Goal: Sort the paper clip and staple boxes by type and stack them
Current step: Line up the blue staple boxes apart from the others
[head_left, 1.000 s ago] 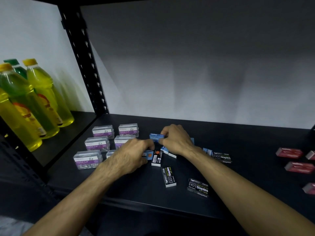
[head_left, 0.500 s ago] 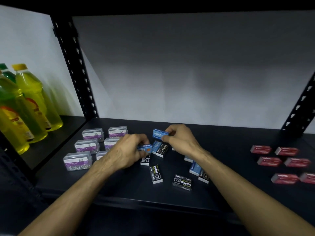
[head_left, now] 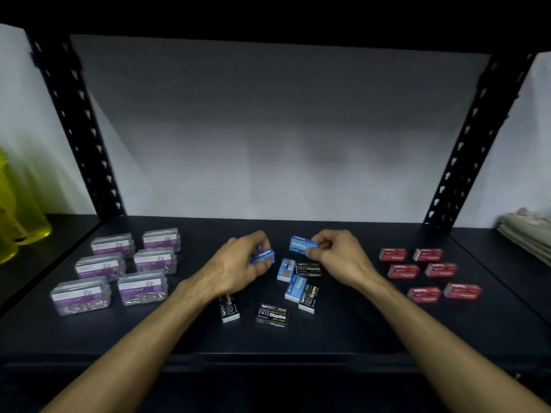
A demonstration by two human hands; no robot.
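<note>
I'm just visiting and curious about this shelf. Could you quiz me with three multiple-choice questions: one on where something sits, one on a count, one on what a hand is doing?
1. Where do the clear paper clip boxes sit?
A. left of the hands
B. right of the hands
C. on the shelf above

2. How many red boxes lie on the shelf?
A. three
B. six
C. nine

3. What is the right hand doing?
A. lying flat
B. holding a blue staple box
C. holding a bottle

Answers:
A, the paper clip boxes are grouped at the left.
B, the red boxes form three rows of two.
B, the right hand pinches a blue staple box.
</note>
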